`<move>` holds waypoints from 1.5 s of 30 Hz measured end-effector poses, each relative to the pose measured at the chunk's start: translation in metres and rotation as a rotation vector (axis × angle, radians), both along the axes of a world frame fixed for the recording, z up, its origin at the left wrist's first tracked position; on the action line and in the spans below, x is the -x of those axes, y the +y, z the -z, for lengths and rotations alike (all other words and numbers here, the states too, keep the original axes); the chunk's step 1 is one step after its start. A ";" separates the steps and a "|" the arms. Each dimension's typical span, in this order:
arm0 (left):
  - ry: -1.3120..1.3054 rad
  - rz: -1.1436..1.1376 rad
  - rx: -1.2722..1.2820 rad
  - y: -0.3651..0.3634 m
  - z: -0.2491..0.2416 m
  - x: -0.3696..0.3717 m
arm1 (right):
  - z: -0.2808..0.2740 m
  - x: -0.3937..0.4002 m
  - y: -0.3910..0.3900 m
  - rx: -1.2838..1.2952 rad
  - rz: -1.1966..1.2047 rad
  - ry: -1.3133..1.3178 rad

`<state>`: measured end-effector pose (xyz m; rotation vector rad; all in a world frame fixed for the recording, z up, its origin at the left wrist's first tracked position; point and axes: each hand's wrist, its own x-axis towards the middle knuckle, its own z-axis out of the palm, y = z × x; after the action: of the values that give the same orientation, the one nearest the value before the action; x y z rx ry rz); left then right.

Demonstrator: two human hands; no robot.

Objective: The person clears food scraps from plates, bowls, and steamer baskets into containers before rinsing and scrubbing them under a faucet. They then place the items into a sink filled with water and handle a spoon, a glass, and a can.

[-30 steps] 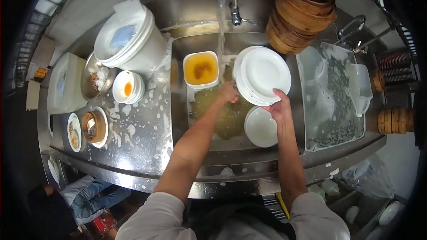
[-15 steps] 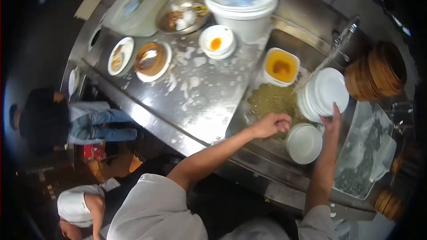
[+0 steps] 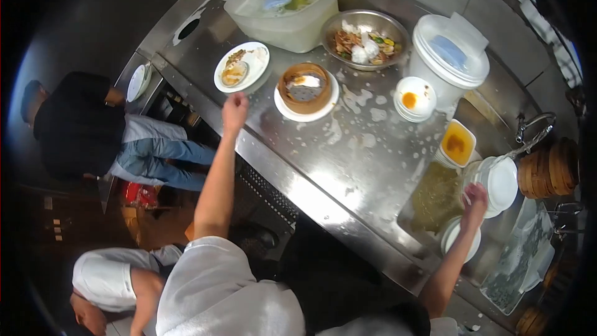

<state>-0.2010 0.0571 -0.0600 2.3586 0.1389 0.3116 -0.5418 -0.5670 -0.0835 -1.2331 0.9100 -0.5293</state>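
My left hand (image 3: 235,112) is stretched out over the counter's front edge, fingers curled in and nothing showing in them. Just beyond its fingertips lies a white plate (image 3: 255,70) with brown food scraps and a small dish on it. To the right of that hand, a round bamboo steamer (image 3: 305,104) sits on another white plate (image 3: 281,111). Over the sink, my right hand (image 3: 475,202) has its fingers apart, beside a stack of white dishes (image 3: 502,185). A white bowl (image 3: 471,247) stands below it, partly hidden by my wrist.
A square container of orange liquid (image 3: 458,142) stands by the murky sink water. Along the back are a cloudy tub (image 3: 283,25), a metal bowl of scraps (image 3: 367,46) and a white bucket (image 3: 451,56). Bamboo steamers (image 3: 547,171) are stacked right. Two people are at left.
The view has swung left along the counter. My left hand has moved from over the sink to near the scrap plate. My right hand has come off the dish stack.
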 end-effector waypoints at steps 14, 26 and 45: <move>0.326 -0.194 0.343 0.151 0.055 -0.204 | -0.005 -0.293 0.369 -0.023 -0.451 0.225; 0.182 0.231 0.765 0.085 0.056 -0.133 | -0.021 -0.150 0.283 0.239 -0.371 0.376; -0.053 -0.130 -0.431 -0.134 0.007 0.070 | 0.015 -0.019 0.165 0.460 -0.480 0.281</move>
<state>-0.2705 -0.0771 -0.0668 2.7694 0.2185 0.5090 -0.5228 -0.4022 -0.0986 -1.9151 0.7010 -0.1805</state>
